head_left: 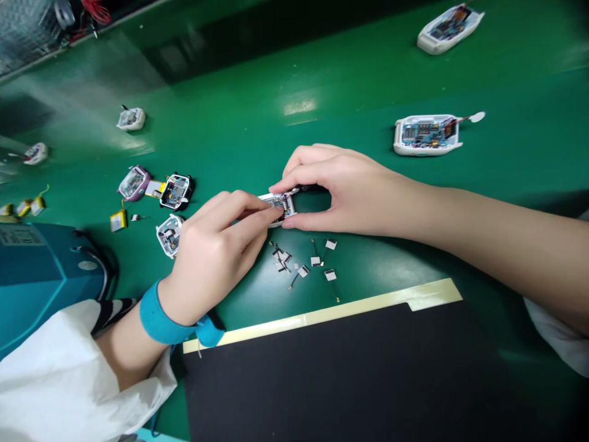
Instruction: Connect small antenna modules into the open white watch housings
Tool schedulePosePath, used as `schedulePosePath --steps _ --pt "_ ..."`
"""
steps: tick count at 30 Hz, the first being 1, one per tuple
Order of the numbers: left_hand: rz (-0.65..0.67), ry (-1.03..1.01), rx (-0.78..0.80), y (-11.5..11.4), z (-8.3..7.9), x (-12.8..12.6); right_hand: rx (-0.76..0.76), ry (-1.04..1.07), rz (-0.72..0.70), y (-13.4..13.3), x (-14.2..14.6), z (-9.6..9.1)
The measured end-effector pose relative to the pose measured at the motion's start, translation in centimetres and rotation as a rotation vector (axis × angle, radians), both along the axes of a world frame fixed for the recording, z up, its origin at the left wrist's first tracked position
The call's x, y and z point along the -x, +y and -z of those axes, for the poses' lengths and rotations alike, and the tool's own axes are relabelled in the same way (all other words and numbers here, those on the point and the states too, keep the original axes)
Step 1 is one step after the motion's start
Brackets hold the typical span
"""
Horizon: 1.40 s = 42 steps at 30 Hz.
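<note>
No readable text anywhere

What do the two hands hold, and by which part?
A small white open casing with a bare circuit board: the left hand pinches its left end, the right hand its right end, between thumb and forefinger.

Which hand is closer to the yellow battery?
Left. The left hand, pinching the gadget, sits just right of the battery; the right hand holds the gadget farther right.

Electronics assembly bench: opened devices (pixel 427 135), green mat (pixel 322 80).
</note>
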<state>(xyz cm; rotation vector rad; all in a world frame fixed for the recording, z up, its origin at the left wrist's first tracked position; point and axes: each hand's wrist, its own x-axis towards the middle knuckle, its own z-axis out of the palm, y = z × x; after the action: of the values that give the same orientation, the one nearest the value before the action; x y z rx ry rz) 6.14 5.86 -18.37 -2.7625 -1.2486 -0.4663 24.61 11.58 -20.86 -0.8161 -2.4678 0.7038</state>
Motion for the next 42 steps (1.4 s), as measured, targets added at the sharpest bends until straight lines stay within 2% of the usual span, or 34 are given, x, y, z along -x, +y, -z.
schedulePosePath --steps 12,27,31,35,37,40,42 --pt "-0.026 -0.034 0.063 -0.1 0.0 -0.1 -0.013 -0.001 0.011 0.0 0.0 0.1" --pt "-0.039 -0.032 0.052 -0.1 0.0 -0.2 -0.011 0.013 -0.026 0.1 -0.5 -0.2" --pt "-0.040 -0.022 0.056 -0.1 0.0 -0.2 -0.060 0.029 0.064 0.0 -1.2 -0.6" --pt "-0.036 -0.022 0.021 0.0 0.1 -0.2 -0.181 -0.049 0.195 -0.4 -2.1 -0.9" --pt "-0.022 -0.026 0.001 0.0 0.2 -0.2 -0.191 -0.054 0.257 -0.8 -2.4 -1.0" --pt "-0.020 -0.021 -0.012 0.1 0.3 -0.2 -0.082 0.128 0.356 -1.4 -2.3 -1.5" --pt "-0.034 -0.005 -0.010 0.1 0.4 -0.2 -0.003 0.304 0.341 -1.8 -1.6 -1.8"
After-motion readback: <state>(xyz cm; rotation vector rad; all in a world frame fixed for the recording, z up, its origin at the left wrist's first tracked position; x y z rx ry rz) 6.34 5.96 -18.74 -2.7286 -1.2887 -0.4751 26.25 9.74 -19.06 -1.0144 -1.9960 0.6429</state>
